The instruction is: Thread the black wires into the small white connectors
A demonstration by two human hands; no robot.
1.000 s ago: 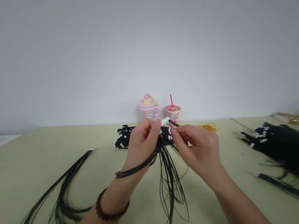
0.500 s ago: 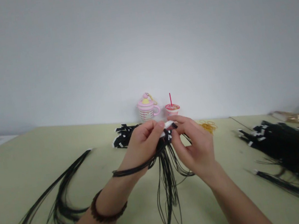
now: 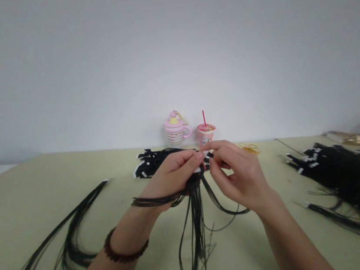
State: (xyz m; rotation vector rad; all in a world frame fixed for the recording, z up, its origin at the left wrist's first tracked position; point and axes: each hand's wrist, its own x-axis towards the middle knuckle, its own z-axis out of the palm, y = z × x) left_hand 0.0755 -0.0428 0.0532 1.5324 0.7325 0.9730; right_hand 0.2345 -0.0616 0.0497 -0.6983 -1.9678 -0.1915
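Note:
My left hand [image 3: 178, 172] is closed round a bundle of thin black cords [image 3: 196, 212], which hang down below it and also loop back over my wrist. White and black end pieces show between my fingertips at the top of the bundle. Close beside it, my right hand [image 3: 235, 170] pinches a small black-and-white end piece [image 3: 209, 154]; the fingers partly hide it. The two hands nearly touch at the fingertips. Behind my left hand lies a pile of black cord bundles [image 3: 150, 162] with white ends.
Loose black cords [image 3: 78, 213] lie on the left of the pale table. A large heap of black bundles [image 3: 345, 171] with white tips covers the right. A pink cup-shaped trinket [image 3: 174, 131], a small pink cup with a straw [image 3: 206, 131] and yellow rubber bands [image 3: 250, 148] stand or lie at the back.
The white piece that stuck up between my fingers is now lower and more covered. My right hand has shifted slightly right and down; the hanging cords have swung.

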